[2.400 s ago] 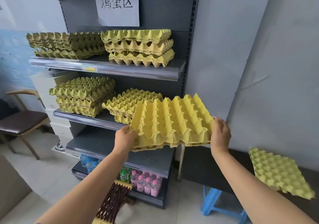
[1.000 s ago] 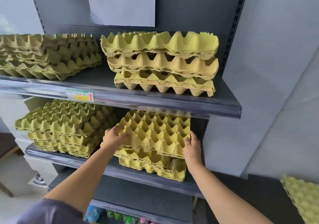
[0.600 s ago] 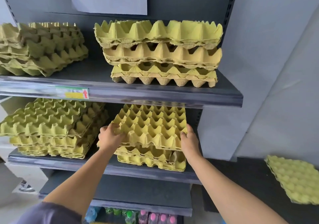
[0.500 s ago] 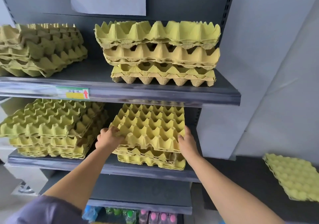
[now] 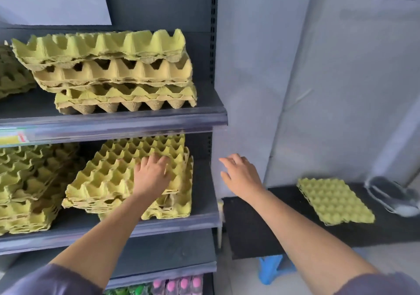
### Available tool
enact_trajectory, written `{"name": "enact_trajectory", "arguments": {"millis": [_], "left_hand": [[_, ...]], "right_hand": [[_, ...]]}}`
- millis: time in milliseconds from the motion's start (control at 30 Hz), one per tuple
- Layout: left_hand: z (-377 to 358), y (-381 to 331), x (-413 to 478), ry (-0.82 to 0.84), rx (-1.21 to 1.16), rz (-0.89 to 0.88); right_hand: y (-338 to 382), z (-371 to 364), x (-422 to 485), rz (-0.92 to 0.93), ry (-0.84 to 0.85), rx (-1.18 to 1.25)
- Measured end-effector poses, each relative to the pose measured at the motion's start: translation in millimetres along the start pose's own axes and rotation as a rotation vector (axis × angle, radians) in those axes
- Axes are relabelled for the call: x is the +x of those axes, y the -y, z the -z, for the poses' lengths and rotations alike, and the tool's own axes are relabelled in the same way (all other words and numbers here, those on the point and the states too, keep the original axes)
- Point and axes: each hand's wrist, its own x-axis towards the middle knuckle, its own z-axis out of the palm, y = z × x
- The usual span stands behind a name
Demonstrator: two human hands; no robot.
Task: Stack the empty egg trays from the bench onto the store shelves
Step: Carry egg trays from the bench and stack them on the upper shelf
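Observation:
A yellow egg tray lies on top of the right-hand stack on the middle shelf. My left hand rests flat on that top tray with fingers spread. My right hand hangs open in the air to the right of the shelf unit, holding nothing. One more yellow egg tray lies flat on the black bench at the right.
The upper shelf carries a stack of trays, and another tray stack fills the left of the middle shelf. Bottles stand on the lowest level. A blue stool sits under the bench, and a grey object lies at its far right.
Both hands set the tray on the middle-shelf stack. My right hand has let go and moved right, off the shelf; my left hand shifted onto the tray's top. The view swung right.

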Motion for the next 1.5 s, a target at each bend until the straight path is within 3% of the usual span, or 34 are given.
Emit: {"name": "enact_trajectory", "arguments": {"millis": [400,833,1200,1333,1500], "left_hand": [[-59,-271,-2,-0.029,-0.131,-0.375],[-186,-485,65,0.231,-0.227,-0.634],[-311,-588,123,0.483,-0.237,-0.644],[-352,-609,132,0.592,-0.209,-0.555],[-408,-636,133,0.687,-0.290,-0.309]], "right_hand": [[-267,81,-107,-0.180,-0.074,-0.184],[-491,63,-141,-0.457,0.067,-0.220],[-633,19,-134,-0.660,0.261,-0.158],[-682,2,-129,-0.707,0.319,-0.090],[-747,-36,-124,-0.732,0.417,0.010]]}}
